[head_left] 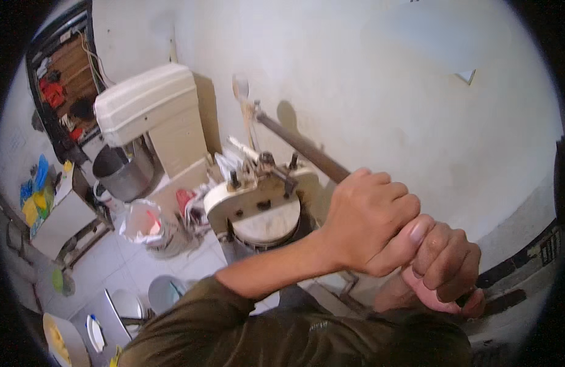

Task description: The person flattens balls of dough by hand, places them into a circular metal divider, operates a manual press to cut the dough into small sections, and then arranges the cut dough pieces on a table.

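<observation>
Both of my hands grip a long dark metal lever (304,148) that slants from the wall side down toward me. My left hand (374,223) is closed round it higher up. Just below and to the right, my right hand (447,263) wraps the near end, its fingers curled and touching the left thumb. The lever's far end meets a metal joint beside a cream machine (218,199), which looks like a dough divider press. Its round pale plate (269,225) sits beneath black knobs, left of my hands. My left forearm partly covers the machine's lower part.
A large cream stand mixer (151,101) with a steel bowl (126,171) stands at the far left. Near it are a lined bucket (145,223) and a small white table (68,223) with coloured bags. A grey bucket (165,292) is at lower left. A wall rises beyond the lever.
</observation>
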Demonstrator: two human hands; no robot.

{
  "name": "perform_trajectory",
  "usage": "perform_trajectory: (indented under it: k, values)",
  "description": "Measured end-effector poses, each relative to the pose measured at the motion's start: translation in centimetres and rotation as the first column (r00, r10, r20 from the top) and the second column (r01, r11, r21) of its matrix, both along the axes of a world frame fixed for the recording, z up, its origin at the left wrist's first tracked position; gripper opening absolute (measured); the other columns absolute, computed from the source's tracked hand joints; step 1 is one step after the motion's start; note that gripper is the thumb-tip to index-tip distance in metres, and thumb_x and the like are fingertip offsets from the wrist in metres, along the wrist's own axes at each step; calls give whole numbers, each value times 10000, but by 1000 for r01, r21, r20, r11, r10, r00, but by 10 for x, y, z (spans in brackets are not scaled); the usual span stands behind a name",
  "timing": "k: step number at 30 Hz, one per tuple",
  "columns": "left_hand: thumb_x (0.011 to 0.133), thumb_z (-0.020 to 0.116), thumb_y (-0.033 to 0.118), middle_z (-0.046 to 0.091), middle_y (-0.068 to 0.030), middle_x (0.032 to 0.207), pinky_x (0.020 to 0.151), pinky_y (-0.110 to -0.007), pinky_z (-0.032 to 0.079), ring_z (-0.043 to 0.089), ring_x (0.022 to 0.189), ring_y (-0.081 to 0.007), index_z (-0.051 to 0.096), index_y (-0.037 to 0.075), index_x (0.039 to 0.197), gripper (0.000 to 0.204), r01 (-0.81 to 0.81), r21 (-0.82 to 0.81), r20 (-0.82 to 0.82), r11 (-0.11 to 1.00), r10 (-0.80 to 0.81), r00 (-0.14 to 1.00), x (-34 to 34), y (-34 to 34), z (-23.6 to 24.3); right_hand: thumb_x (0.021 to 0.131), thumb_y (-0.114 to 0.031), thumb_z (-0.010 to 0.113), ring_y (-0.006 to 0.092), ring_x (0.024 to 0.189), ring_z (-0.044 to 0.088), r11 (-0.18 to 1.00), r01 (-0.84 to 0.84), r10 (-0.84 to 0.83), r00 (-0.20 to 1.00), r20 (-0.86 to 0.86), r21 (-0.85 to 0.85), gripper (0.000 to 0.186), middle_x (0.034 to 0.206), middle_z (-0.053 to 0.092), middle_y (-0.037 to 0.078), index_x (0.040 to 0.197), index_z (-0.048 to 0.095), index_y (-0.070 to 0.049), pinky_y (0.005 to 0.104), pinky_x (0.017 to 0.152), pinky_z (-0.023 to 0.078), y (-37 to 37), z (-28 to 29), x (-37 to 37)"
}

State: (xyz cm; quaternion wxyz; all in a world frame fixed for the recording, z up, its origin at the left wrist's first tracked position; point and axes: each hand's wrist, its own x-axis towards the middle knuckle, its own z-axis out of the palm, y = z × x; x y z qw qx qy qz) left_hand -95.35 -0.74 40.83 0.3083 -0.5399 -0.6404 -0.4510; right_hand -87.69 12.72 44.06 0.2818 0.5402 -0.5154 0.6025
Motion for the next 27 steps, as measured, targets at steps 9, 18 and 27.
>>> perform_trajectory:
  k: [9,18,27]
  values:
    - [1035,444,421,748,-181,1038,886,-459,529,707,960,-334,701,-5,1139,509,-454,-102,530,885,434,728,-190,-98,-70,1039,-415,471,177,606,431,905,142,-245,944,-219,-402,316,720,495,54,890,414,-142,387,683,422,-48,109,-256]
    - [1022,329,460,756,-234,940,1108,-682,352,715,952,-465,793,70,902,618,-540,-816,-146,208,829,540,-341,-173,-132,937,-172,617,436,652,690,387,913,-920,373,-123,-127,468,721,660,210,1207,273,-8,575,619,536,-206,97,-546]
    - [784,694,708,746,-219,922,810,-534,565,727,883,-425,763,88,991,658,-357,-896,87,264,894,440,-236,-208,-114,872,-140,602,476,874,710,418,883,-895,441,-72,213,674,1188,652,302,1418,238,16,577,729,560,-244,-42,-636]
